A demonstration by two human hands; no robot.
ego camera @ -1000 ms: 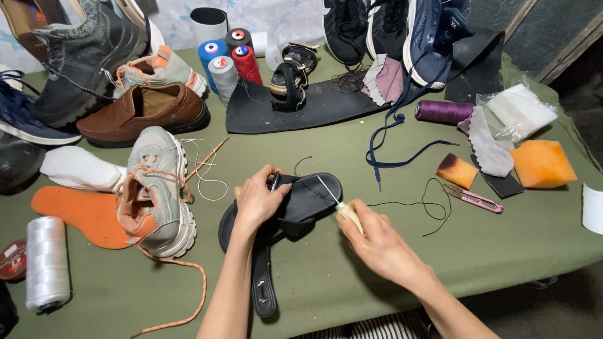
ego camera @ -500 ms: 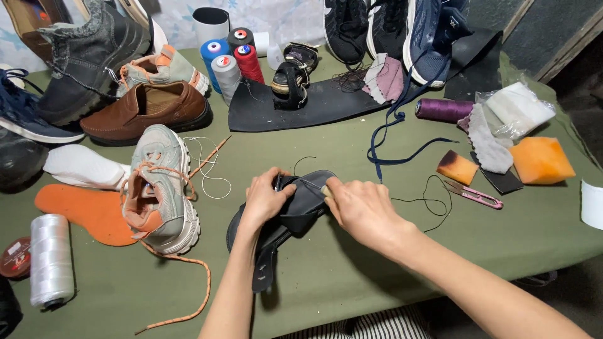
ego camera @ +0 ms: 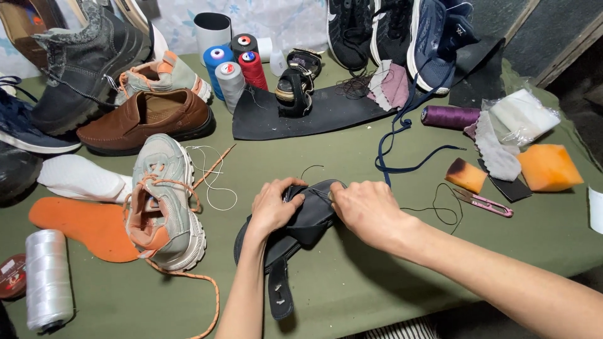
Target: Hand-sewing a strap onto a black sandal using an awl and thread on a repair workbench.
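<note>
Bare green cloth (ego camera: 377, 289) lies open below and right of both hands (ego camera: 276, 207). Left is blocked by a grey sneaker (ego camera: 164, 201) and orange insole (ego camera: 81, 220); snips (ego camera: 483, 202), sponge (ego camera: 466, 176) and loose thread (ego camera: 440, 210) lie to the right.

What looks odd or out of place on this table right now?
The orange foam block right of the hands has a dark, scorched-looking edge. The grey sneaker lies with its orange lace pulled loose and trailing over the green table. Otherwise it is workbench clutter around the black sandal both hands grip.
</note>
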